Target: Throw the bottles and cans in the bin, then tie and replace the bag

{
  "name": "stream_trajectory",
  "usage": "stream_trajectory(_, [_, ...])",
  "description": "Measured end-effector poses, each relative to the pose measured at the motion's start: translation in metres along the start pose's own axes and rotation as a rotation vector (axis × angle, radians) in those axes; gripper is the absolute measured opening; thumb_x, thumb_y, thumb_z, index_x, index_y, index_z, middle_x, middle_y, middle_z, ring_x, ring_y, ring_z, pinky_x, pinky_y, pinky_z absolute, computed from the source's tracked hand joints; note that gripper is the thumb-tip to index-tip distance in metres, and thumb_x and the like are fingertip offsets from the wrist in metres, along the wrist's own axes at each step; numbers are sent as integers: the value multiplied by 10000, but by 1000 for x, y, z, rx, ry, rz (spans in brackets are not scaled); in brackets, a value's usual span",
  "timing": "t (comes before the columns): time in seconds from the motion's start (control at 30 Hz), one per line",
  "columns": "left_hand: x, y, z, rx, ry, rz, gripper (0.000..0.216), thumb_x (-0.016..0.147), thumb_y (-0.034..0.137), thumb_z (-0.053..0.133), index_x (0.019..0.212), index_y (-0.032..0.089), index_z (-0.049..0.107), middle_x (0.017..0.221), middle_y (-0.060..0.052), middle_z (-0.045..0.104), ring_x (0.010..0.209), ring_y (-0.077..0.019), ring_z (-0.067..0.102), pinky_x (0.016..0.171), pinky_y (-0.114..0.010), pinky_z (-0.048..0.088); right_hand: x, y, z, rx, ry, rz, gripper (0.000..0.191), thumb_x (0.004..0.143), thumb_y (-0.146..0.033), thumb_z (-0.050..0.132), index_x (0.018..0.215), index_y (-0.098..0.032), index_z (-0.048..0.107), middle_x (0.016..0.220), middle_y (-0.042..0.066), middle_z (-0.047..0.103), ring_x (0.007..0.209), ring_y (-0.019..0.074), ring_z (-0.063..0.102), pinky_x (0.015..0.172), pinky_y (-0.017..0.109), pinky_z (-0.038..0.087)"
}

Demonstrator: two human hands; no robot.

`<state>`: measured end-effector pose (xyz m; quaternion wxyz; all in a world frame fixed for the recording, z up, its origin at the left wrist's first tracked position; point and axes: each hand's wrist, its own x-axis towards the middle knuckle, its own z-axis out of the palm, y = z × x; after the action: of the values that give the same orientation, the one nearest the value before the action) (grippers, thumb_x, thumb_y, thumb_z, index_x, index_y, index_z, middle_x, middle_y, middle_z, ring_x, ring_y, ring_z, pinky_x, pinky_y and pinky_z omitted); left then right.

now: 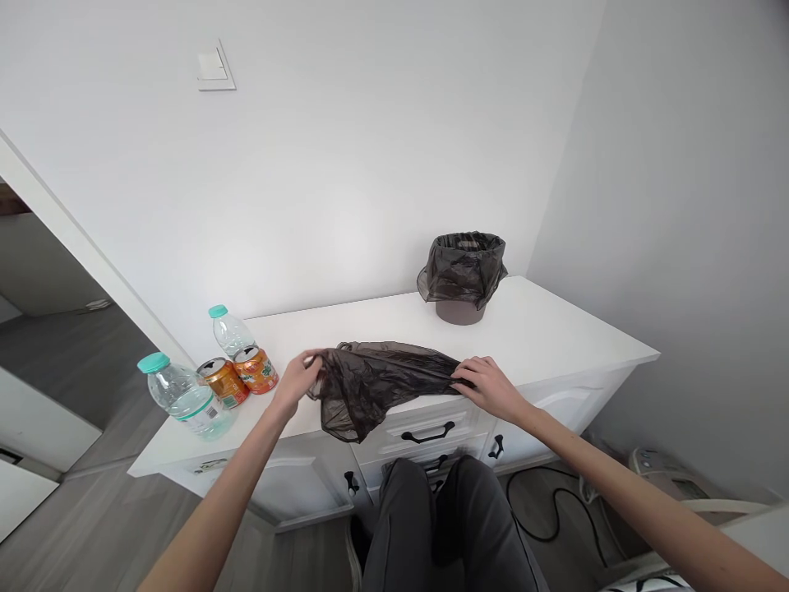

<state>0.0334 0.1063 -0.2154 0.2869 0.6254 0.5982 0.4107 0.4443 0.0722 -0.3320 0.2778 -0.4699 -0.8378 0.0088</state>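
Observation:
A thin black plastic garbage bag (382, 382) stretches sideways between my hands over the front part of the white cabinet top, one corner drooping past the edge. My left hand (300, 378) pinches its left end. At the right, the bunched end is gripped by the fingers of my right hand (486, 385). Behind the bag stands a small trash can (460, 312) lined with another black bag (465, 271), folded over its rim.
Two orange cans (225, 382) and two clear plastic bottles with teal caps (191, 403) stand at the left of the white cabinet (555, 329). A light switch (214, 67) is on the wall. A black cable (558, 510) lies on the floor at right.

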Motion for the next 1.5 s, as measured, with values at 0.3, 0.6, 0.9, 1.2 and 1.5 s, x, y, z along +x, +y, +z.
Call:
stream_trajectory(0.3, [-67, 33, 74, 543, -58, 888, 455, 1001, 315, 495, 1451, 268, 536, 1452, -92, 620, 1420, -276, 518, 1243, -525, 351, 32, 1, 19, 88, -8, 310, 356, 1080, -429, 390, 836, -241, 568, 814, 44, 687, 832, 239, 630, 753, 324, 416])
stream_trajectory(0.6, [-16, -16, 112, 943, -131, 780, 653, 996, 348, 441, 1631, 225, 356, 1710, -81, 314, 1619, -350, 125, 1295, -649, 123, 31, 1, 24, 7, 17, 321, 325, 1084, -372, 362, 833, -234, 515, 819, 45, 671, 843, 230, 618, 792, 325, 412])
stream_trajectory(0.9, [-4, 4, 134, 798, -52, 884, 541, 1013, 218, 367, 1532, 163, 508, 1637, -123, 446, 1586, -312, 274, 1306, -620, 171, 26, -13, 17, 91, 112, 327, 224, 1035, -376, 439, 1094, -214, 583, 1150, 113, 645, 923, 239, 647, 784, 359, 500])
stream_trajectory(1.2, [32, -48, 90, 649, -35, 553, 481, 1012, 394, 461, 1405, 166, 618, 1439, -197, 635, 1487, -379, 438, 1205, -668, 299, 10, -10, -9, -26, -3, 407, 159, 937, -330, 550, 809, -237, 566, 868, 101, 697, 928, 308, 627, 806, 404, 494])
stream_trajectory(1.5, [-47, 7, 130, 527, -389, 900, 454, 1081, 311, 328, 1488, 252, 520, 1549, -69, 565, 1511, -233, 431, 1240, -496, 388, 7, -102, -50, 841, -37, 524, 507, 956, -447, 581, 1425, -306, 453, 780, -37, 666, 594, 168, 559, 569, 289, 469])
